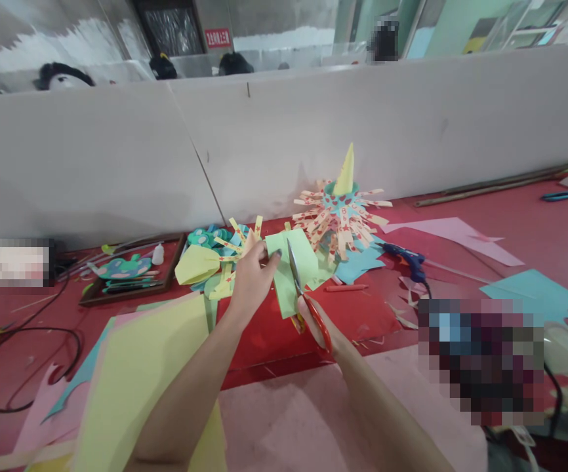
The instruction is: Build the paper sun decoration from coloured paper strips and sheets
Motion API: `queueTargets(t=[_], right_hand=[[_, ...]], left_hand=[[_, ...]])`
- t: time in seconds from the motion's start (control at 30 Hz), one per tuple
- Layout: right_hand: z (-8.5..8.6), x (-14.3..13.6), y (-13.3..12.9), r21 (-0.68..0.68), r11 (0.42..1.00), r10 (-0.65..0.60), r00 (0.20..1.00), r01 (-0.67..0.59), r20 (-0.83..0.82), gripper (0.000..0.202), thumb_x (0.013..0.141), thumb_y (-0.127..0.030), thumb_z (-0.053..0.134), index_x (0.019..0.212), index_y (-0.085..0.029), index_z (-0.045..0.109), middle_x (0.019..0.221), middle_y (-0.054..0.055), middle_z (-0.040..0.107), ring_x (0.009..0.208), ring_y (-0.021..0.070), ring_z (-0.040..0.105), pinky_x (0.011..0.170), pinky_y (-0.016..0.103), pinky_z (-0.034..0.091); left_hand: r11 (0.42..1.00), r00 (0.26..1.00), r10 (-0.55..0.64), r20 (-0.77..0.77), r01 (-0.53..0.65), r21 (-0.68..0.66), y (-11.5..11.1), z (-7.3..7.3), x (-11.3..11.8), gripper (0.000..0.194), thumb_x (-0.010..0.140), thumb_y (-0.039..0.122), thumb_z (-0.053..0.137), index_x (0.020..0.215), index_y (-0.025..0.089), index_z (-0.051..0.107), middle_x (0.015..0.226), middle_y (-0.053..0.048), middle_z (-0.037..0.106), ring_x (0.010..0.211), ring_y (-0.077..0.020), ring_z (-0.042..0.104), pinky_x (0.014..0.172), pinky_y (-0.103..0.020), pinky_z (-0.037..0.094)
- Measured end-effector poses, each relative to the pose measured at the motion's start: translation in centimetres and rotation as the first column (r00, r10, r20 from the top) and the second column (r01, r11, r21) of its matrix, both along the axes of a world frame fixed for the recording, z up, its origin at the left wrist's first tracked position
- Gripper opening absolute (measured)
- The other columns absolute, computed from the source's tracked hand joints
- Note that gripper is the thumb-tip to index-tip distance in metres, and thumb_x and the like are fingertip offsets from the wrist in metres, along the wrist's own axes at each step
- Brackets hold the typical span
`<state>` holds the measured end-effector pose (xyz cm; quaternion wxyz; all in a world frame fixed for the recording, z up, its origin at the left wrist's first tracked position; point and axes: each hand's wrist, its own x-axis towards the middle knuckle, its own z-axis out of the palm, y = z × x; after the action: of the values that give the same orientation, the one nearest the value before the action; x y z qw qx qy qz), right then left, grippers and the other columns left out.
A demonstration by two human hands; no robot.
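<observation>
A piece of light green paper (284, 288) is pinched in my left hand (254, 272), which grips it along its upper left edge. My right hand (316, 314) is closed round the red handles of a pair of scissors (319, 324). The scissors' blades point up and away, lying over the green paper; whether they are apart is hard to make out. Just behind the paper are yellow cut-out pieces (198, 265) and strips with red marks. Beyond them stands a paper figure with a yellow cone (345, 172) and a fringe of printed strips.
A blue glue gun (412, 262) and a red pencil-like stick (346, 288) lie to the right. On the left are a wooden tray (131, 295) with a small white bottle, stacked yellow sheets (141, 373) and a black cable (28, 331). A white partition (117, 157) borders the table's back.
</observation>
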<state>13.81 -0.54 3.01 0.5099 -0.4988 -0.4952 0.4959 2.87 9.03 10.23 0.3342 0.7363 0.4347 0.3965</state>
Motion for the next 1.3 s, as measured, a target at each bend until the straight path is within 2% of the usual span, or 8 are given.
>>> queueTargets(t=[0.13,0.33,0.43,0.53,0.63,0.83,1.07,1.3], right_hand=[[-0.4,-0.1,0.1,-0.032,0.999,-0.023,0.999,0.022,-0.04,0.049,0.078,-0.07,0.034,0.068,-0.022,0.038,0.051,-0.005,0.035,0.046,0.0093,0.036,0.047,0.025,0.03],[-0.4,0.0,0.1,-0.004,1.0,-0.021,1.0,0.021,-0.013,0.047,0.08,-0.067,0.034,0.069,-0.022,0.039,0.051,-0.004,0.037,0.047,0.0098,0.038,0.047,0.025,0.031],[-0.6,0.0,0.2,-0.01,0.999,-0.039,0.999,0.039,-0.018,0.046,0.078,-0.068,0.037,0.073,-0.022,0.042,0.052,-0.005,0.038,0.047,0.0096,0.038,0.046,0.025,0.03],[-0.9,-0.1,0.3,-0.018,0.998,-0.059,0.998,0.059,-0.024,0.048,0.077,-0.069,0.038,0.076,-0.021,0.042,0.052,-0.005,0.038,0.047,0.0093,0.038,0.045,0.024,0.031],[-1.0,0.0,0.4,-0.017,0.998,-0.065,0.998,0.065,-0.019,0.047,0.078,-0.068,0.037,0.078,-0.021,0.043,0.052,-0.005,0.038,0.046,0.0094,0.038,0.046,0.025,0.031],[-1.1,0.1,0.4,-0.021,0.998,-0.055,0.998,0.055,-0.003,0.048,0.077,-0.069,0.037,0.078,-0.022,0.044,0.051,-0.004,0.039,0.046,0.0102,0.039,0.046,0.025,0.032],[-0.8,-0.1,0.4,-0.026,0.997,-0.075,0.997,0.075,-0.023,0.049,0.077,-0.07,0.036,0.072,-0.021,0.041,0.049,-0.006,0.037,0.044,0.0087,0.037,0.044,0.023,0.032],[-1.4,-0.1,0.5,-0.021,0.995,-0.103,0.994,0.102,-0.03,0.044,0.079,-0.065,0.039,0.074,-0.022,0.043,0.049,-0.006,0.037,0.042,0.0083,0.037,0.043,0.022,0.031]], left_hand=[[1.0,1.0,-0.003,-0.028,0.003,0.004,-0.1,0.0,0.0,0.016,0.079,0.032,0.049,0.069,0.021,0.046,0.055,0.005,0.047,0.051,-0.0112,0.044,0.05,-0.023,0.032],[0.999,0.998,0.018,-0.065,-0.015,0.046,-0.1,0.0,0.0,0.028,0.081,0.034,0.046,0.06,0.021,0.034,0.049,0.008,0.029,0.045,-0.0089,0.031,0.047,-0.023,0.024],[0.998,0.998,0.036,-0.054,-0.034,0.044,-0.1,0.0,0.1,0.026,0.08,0.036,0.048,0.061,0.021,0.039,0.05,0.007,0.035,0.047,-0.0099,0.035,0.048,-0.023,0.027],[1.0,0.999,-0.001,-0.035,0.002,0.012,0.1,-0.2,0.0,0.019,0.077,0.036,0.053,0.067,0.021,0.049,0.055,0.005,0.046,0.053,-0.0128,0.045,0.051,-0.024,0.034],[0.999,0.998,-0.038,-0.043,0.038,-0.014,0.2,-0.3,0.0,0.015,0.076,0.033,0.054,0.068,0.021,0.053,0.055,0.003,0.051,0.056,-0.0145,0.05,0.054,-0.025,0.037],[0.999,0.998,-0.035,-0.044,0.033,-0.032,0.2,-0.3,0.0,0.016,0.076,0.031,0.054,0.064,0.02,0.051,0.052,0.004,0.049,0.053,-0.0139,0.049,0.051,-0.024,0.036],[0.999,0.991,-0.034,-0.128,0.028,-0.044,0.0,-0.1,0.0,0.023,0.079,0.031,0.048,0.06,0.02,0.04,0.049,0.006,0.043,0.048,-0.0105,0.04,0.049,-0.022,0.029],[0.999,0.989,-0.041,-0.145,0.035,-0.041,0.0,0.0,0.1,0.02,0.079,0.034,0.048,0.065,0.02,0.048,0.052,0.004,0.049,0.054,-0.0137,0.048,0.052,-0.023,0.032]])
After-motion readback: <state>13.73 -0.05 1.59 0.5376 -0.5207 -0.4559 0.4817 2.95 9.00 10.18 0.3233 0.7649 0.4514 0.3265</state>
